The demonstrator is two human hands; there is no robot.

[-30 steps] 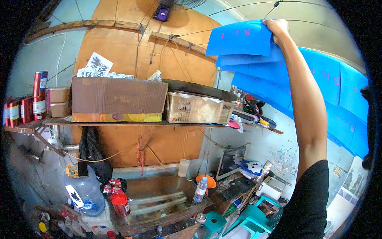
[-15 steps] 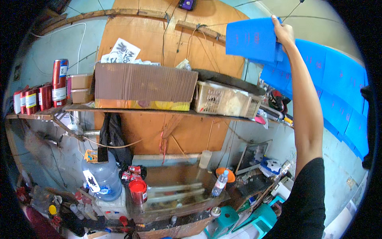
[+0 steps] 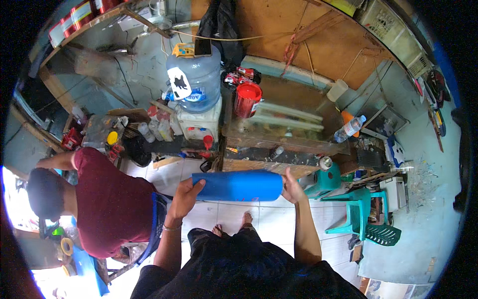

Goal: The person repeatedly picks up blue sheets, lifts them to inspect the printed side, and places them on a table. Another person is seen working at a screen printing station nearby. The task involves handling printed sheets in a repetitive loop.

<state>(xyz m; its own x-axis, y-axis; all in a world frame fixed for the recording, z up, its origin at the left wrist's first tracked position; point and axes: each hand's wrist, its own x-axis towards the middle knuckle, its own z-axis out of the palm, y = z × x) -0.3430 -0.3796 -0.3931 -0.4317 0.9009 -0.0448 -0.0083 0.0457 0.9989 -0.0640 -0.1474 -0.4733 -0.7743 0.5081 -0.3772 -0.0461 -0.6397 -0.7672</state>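
Observation:
A blue sheet, curved and with faint red marks along its lower edge, is held level in front of my body. My left hand grips its left end, thumb on top. At the opposite end, the fingers of my right hand are closed on the sheet's edge. Whether it is one sheet or a small stack, I cannot tell. Below it, my bare feet show on the white tiled floor.
A person in a dark red shirt sits close on my left. Ahead stand a blue water jug on a white dispenser, a glass-topped cabinet with a red can, and a plastic bottle. Green plastic chairs are at right.
My view has tilted down. My right hand has come down from the hanging blue sheets at upper right with blue sheet in it, and my left hand has come into view, gripping its other end.

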